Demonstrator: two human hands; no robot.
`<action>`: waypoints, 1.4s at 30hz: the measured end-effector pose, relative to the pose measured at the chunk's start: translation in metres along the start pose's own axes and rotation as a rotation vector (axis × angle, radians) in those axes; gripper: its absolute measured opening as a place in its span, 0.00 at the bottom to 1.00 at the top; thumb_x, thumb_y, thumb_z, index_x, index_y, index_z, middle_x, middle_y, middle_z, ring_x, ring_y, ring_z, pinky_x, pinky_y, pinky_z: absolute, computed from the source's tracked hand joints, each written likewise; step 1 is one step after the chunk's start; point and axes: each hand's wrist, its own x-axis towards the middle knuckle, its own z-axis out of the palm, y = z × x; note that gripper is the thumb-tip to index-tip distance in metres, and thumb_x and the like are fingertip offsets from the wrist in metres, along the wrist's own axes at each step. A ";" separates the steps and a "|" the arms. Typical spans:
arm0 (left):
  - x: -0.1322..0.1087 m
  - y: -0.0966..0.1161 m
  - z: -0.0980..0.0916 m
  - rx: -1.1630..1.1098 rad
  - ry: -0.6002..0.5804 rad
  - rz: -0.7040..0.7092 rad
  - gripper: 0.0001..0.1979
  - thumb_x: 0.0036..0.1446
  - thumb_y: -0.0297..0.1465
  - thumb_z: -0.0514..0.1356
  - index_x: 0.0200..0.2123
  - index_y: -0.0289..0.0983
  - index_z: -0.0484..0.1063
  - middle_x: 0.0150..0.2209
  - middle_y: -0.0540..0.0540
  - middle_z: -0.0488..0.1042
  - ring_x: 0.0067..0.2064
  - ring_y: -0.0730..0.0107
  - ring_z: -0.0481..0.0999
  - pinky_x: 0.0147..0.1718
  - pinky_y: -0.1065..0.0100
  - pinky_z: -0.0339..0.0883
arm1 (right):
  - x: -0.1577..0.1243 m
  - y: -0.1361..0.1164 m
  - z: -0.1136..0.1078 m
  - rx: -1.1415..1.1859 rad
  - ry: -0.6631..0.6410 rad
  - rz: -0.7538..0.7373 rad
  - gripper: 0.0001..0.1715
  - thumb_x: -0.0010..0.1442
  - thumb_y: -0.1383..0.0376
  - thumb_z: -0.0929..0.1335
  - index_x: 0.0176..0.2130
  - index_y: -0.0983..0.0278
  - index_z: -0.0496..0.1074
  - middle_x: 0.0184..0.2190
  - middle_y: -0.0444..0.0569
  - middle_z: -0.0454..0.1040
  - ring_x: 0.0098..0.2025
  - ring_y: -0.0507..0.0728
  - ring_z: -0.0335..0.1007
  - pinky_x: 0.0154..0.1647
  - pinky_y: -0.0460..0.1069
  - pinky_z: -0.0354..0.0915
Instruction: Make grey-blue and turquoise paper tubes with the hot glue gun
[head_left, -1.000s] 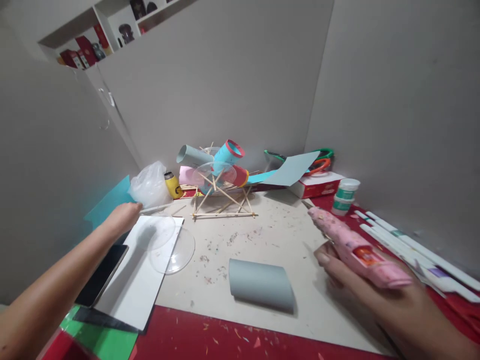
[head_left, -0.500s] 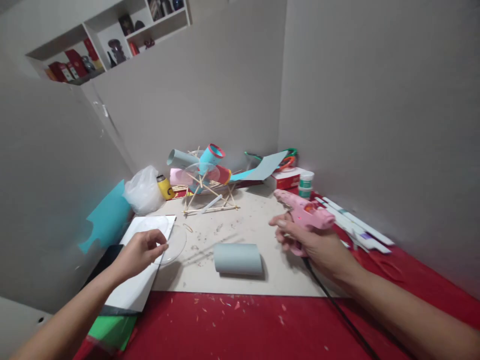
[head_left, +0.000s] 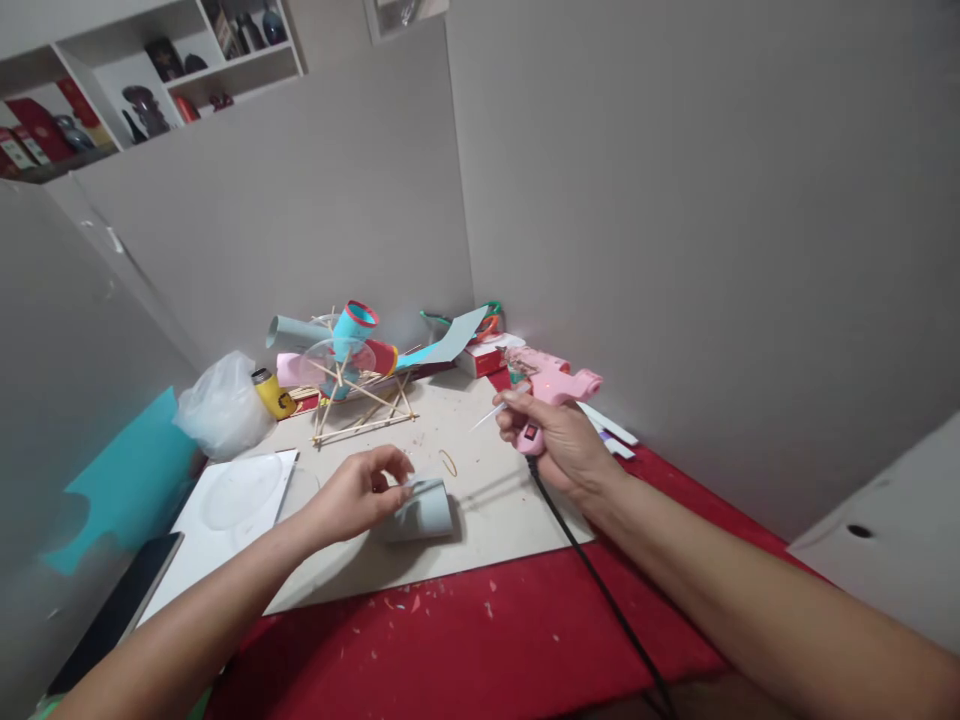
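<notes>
My left hand (head_left: 360,492) rests on a grey-blue paper roll (head_left: 424,510) lying on the beige board (head_left: 495,505), fingers curled over its left end. My right hand (head_left: 559,445) grips a pink glue gun (head_left: 553,380) by the handle and also pinches a thin wooden stick (head_left: 487,416) pointing left. The gun's black cord (head_left: 600,590) trails toward me over the red table. A small rubber band (head_left: 448,462) lies between the hands.
A stick frame with paper tubes and a clear disc (head_left: 349,375) stands at the back. A plastic bag (head_left: 221,405), yellow bottle (head_left: 271,392), white sheet (head_left: 232,495), phone (head_left: 112,615), red box (head_left: 480,358) and white sticks (head_left: 607,430) lie around. Walls close in on the left, back and right.
My left hand moved from the clear disc on the white sheet to the grey-blue roll and took hold of it. The view pulled back and shifted right; the glue gun hand rose slightly.
</notes>
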 end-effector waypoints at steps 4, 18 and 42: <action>0.024 0.014 0.005 0.020 0.012 0.137 0.27 0.55 0.35 0.61 0.58 0.43 0.62 0.58 0.40 0.67 0.27 0.77 0.72 0.25 0.72 0.66 | 0.005 -0.004 -0.003 0.007 0.033 -0.040 0.18 0.37 0.60 0.79 0.25 0.66 0.73 0.21 0.41 0.72 0.21 0.47 0.66 0.20 0.42 0.62; 0.096 -0.018 -0.002 0.081 -0.187 0.078 0.15 0.58 0.39 0.58 0.24 0.35 0.67 0.22 0.49 0.72 0.21 0.75 0.71 0.20 0.75 0.63 | 0.016 -0.027 -0.010 -0.011 0.227 -0.369 0.15 0.42 0.61 0.76 0.25 0.62 0.67 0.14 0.39 0.70 0.17 0.49 0.64 0.18 0.44 0.58; 0.223 0.016 -0.033 0.626 0.536 0.022 0.16 0.64 0.36 0.57 0.52 0.35 0.68 0.49 0.41 0.72 0.46 0.62 0.75 0.45 0.55 0.71 | -0.006 -0.050 -0.010 -0.374 0.248 -0.557 0.13 0.54 0.58 0.70 0.25 0.60 0.65 0.17 0.40 0.69 0.18 0.50 0.63 0.22 0.46 0.64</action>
